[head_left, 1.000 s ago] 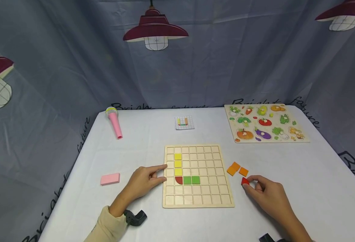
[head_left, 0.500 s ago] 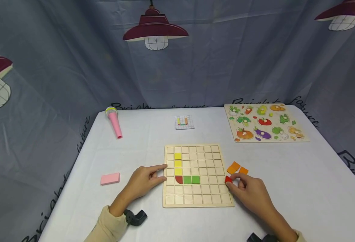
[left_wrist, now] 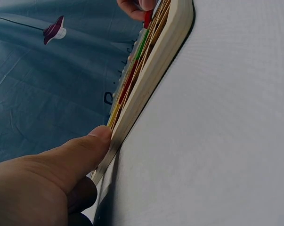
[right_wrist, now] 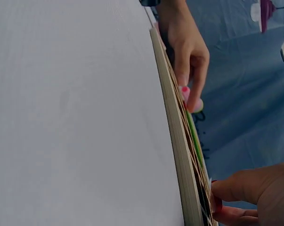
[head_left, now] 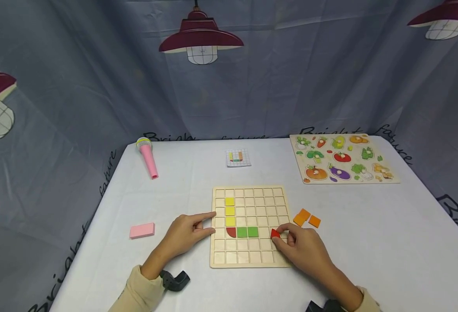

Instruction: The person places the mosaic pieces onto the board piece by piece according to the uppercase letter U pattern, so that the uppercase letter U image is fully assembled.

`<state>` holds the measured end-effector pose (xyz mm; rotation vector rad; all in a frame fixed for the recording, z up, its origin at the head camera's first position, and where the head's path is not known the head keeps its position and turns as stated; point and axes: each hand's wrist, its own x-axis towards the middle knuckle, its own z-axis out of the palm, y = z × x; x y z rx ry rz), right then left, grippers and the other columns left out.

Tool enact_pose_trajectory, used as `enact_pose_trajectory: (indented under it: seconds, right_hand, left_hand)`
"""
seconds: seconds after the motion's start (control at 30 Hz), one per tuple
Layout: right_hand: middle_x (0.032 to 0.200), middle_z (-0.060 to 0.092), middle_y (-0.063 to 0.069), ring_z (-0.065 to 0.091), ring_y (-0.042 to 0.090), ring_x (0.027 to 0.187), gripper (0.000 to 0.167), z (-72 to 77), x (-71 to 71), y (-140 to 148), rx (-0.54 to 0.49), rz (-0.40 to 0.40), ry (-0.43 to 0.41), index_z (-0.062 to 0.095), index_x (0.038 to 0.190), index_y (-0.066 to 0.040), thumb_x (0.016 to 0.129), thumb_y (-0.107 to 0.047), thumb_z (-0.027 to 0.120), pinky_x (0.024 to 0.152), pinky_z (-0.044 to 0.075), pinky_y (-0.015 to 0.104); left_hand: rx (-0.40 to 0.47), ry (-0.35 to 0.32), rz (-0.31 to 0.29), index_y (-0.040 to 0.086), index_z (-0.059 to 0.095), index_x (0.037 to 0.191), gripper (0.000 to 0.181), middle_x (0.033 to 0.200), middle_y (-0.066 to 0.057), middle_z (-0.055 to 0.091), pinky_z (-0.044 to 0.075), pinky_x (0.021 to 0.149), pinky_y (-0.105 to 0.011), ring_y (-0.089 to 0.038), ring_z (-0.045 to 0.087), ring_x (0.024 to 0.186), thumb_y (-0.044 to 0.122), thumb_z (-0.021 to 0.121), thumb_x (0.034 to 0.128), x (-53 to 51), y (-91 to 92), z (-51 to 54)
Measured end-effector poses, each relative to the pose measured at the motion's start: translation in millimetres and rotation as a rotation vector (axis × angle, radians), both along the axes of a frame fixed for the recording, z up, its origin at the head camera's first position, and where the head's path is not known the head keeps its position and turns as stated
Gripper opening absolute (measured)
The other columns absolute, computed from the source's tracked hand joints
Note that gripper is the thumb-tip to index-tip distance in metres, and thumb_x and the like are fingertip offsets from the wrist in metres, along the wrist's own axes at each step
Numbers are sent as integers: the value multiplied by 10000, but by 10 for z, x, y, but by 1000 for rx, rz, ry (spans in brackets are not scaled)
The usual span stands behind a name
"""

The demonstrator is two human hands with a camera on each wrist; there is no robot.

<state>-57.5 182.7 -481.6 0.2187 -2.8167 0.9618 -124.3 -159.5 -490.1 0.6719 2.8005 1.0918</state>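
Observation:
A wooden grid board lies flat on the white table. Set in its squares are three yellow tiles, a dark red rounded tile and two green tiles. With thumb and index finger stretched out, my left hand touches the board's left edge; the thumb rests against that edge in the left wrist view. My right hand pinches a red tile between thumb and fingers over the right part of the board, right of the green tiles. Its corner squares there are hidden by the hand.
Orange tiles lie just right of the board. Behind it sits a small pattern card. A vegetable puzzle is at the back right, a pink toy microphone at the back left, a pink block left of my left hand.
My right hand has carried the red tile leftward, from the table beside the orange tiles to above the board. The left hand stays in place at the board's edge.

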Motion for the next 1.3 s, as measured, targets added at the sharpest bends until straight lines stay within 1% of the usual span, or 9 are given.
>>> enact_pose_trajectory:
  seconds: [0.2,0.4,0.63,0.83,1.07,1.2,1.3]
  right_hand:
    - [515,370,-196,336,-9,456,164,31,-24,-120,3,16,14,735,892,-185,843,-292,848,458,267,219]
    - [524,381,-177,340,2,464,159,53,-43,-177,73,-3,28,740,898,-183,834,-279,849,458,280,226]
    - [528,397,-164,357,23,471,172,86,-55,-214,120,-29,10,745,906,-174,824,-285,847,461,295,240]
    - [523,411,-147,371,40,461,180,124,-86,-283,121,-36,-1,737,898,-151,825,-279,841,447,294,247]
    - [547,428,-121,385,56,479,250,107,-104,-339,114,-35,-51,674,890,-175,803,-306,868,451,291,251]
    - [546,427,-128,389,52,475,286,83,-108,-344,96,-46,-57,668,936,-193,798,-329,878,450,288,246]
    - [539,423,-140,388,49,468,278,58,-119,-348,86,-44,-46,689,977,-199,812,-337,866,442,287,244]
  left_hand:
    - [6,-1,-3,244,720,1311,447,571,177,451,311,548,-218,6,393,523,383,800,894,1,7,-4]
    - [6,-7,-3,241,719,1313,447,568,173,446,309,544,-217,5,390,522,381,800,896,3,13,-7]
    - [12,-6,-14,230,715,1319,454,563,175,444,301,534,-209,12,385,516,384,796,899,2,16,2]
    - [16,16,-12,222,721,1309,443,561,173,439,304,532,-216,14,379,514,369,799,899,-9,5,6]
    - [7,-3,-6,223,718,1314,456,565,172,445,305,532,-212,13,383,517,380,802,894,-1,0,-4]
    - [6,-6,-6,227,718,1314,450,568,174,443,305,537,-214,9,387,522,379,798,898,2,3,1]
    - [6,-1,-5,226,719,1313,451,566,179,440,306,536,-218,8,387,520,386,797,898,2,6,5]
